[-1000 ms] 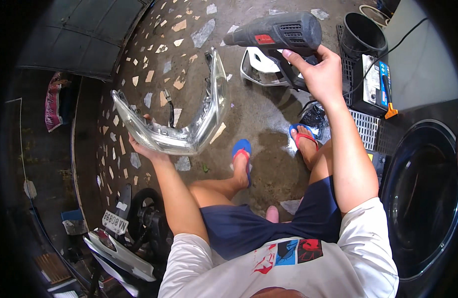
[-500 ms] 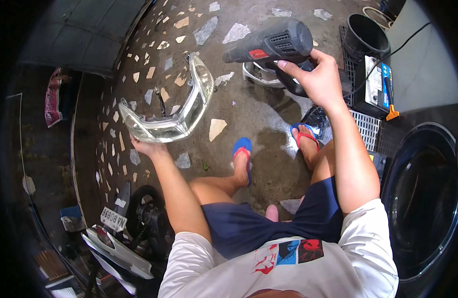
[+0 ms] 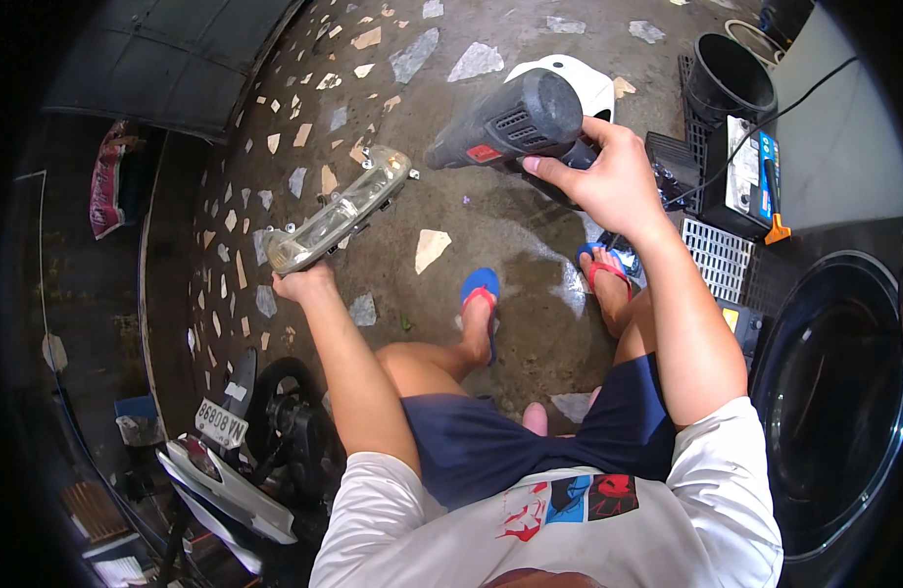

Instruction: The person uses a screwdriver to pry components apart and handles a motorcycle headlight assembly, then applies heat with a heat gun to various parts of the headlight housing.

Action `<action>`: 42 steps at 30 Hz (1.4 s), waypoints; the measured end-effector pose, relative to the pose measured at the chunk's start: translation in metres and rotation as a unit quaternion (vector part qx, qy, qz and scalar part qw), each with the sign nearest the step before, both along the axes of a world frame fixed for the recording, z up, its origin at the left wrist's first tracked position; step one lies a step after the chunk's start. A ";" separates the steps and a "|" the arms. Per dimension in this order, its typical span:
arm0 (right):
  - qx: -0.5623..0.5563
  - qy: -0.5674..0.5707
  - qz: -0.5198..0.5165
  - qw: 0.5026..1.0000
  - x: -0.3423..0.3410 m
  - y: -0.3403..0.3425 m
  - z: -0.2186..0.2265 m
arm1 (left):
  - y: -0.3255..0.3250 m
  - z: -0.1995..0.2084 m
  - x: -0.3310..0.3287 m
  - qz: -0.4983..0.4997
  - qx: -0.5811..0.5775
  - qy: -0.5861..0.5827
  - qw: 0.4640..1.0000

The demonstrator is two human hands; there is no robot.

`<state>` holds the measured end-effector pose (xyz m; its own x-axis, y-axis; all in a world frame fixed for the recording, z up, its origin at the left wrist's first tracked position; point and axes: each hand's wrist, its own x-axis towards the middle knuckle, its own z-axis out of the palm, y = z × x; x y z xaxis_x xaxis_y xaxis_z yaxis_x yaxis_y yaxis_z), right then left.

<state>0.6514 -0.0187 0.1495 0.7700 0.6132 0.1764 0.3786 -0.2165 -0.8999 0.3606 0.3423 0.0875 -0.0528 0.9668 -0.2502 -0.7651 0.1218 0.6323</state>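
My left hand (image 3: 304, 282) grips the lower end of a motorcycle headlight (image 3: 343, 209), a clear lens with a grey housing, held tilted above the floor. The fingers behind it are partly hidden. In my right hand (image 3: 613, 181) is a dark grey heat gun (image 3: 515, 125) with a red label. Its nozzle points left, toward the upper end of the headlight, with a gap between them. The grip is mostly covered by my fingers. Beyond the heat gun, a white plastic piece (image 3: 581, 76) lies on the floor, partly hidden behind it.
A black bucket (image 3: 731, 83), a boxed battery (image 3: 737, 181) and a light grate (image 3: 716, 257) stand at the right, beside a large black basin (image 3: 833, 402). A cable (image 3: 794, 103) runs toward my right hand. At lower left is a motorcycle (image 3: 226, 480). Stone pieces dot the floor.
The headlight has been turned in my left hand, so it now shows as a narrow slanted shape. The heat gun has shifted slightly left and nearer to me, uncovering more of the white piece.
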 end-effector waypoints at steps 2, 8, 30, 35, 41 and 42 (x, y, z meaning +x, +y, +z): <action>-0.008 -0.005 0.003 1.000 -0.001 0.000 0.000 | -0.001 0.000 0.002 -0.003 -0.001 -0.008 1.000; -0.054 -0.026 -0.009 0.998 -0.003 0.003 0.000 | -0.006 0.001 0.002 -0.024 0.008 -0.006 1.000; 0.055 0.010 0.089 0.994 -0.040 0.006 0.019 | -0.025 -0.003 0.042 -0.012 0.075 0.073 0.994; 0.044 -0.001 0.095 0.994 -0.040 0.004 0.020 | -0.054 0.009 0.075 -0.030 0.113 0.124 0.985; 0.084 0.001 0.096 0.992 -0.043 0.004 0.024 | -0.051 -0.008 0.075 -0.097 0.163 0.229 0.955; 0.106 0.007 0.097 0.990 -0.043 0.004 0.025 | -0.052 -0.012 0.078 -0.083 0.171 0.239 0.952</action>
